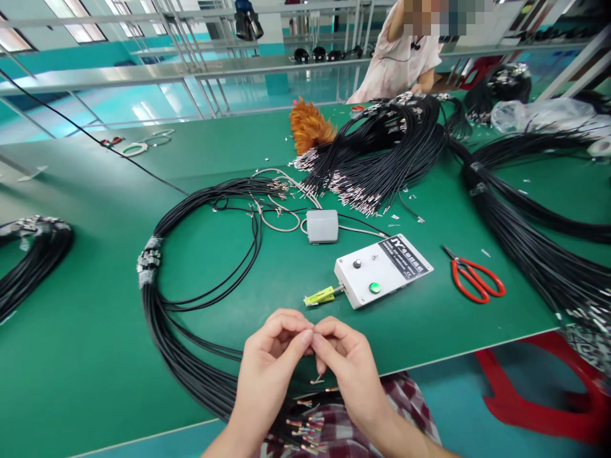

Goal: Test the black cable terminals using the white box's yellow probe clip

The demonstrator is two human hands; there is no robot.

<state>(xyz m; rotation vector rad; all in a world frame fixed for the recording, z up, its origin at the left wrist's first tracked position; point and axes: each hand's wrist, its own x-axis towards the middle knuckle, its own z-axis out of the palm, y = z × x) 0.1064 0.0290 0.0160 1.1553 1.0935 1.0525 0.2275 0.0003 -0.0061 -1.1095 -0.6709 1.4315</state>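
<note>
My left hand [272,356] and my right hand [344,362] meet at the fingertips near the table's front edge. Both are closed in a pinch, and whatever sits between the fingertips is hidden or too small to name. Just below the fingers shows a short pale wire end [317,380]. A looped bundle of black cables [165,337] runs behind my left wrist toward my lap, where stripped ends with coloured wires [308,429] stick out. Beyond my hands lies a white control box [363,273] with a lit green button and a yellow-green tip [319,296].
Red-handled scissors [477,280] lie right of the box. Behind it sits a grey box [322,226] with a cord. Black cable piles [382,152] and an orange feather duster [310,127] are farther back. A person [405,57] is across the table; a red stool [534,401] stands at right.
</note>
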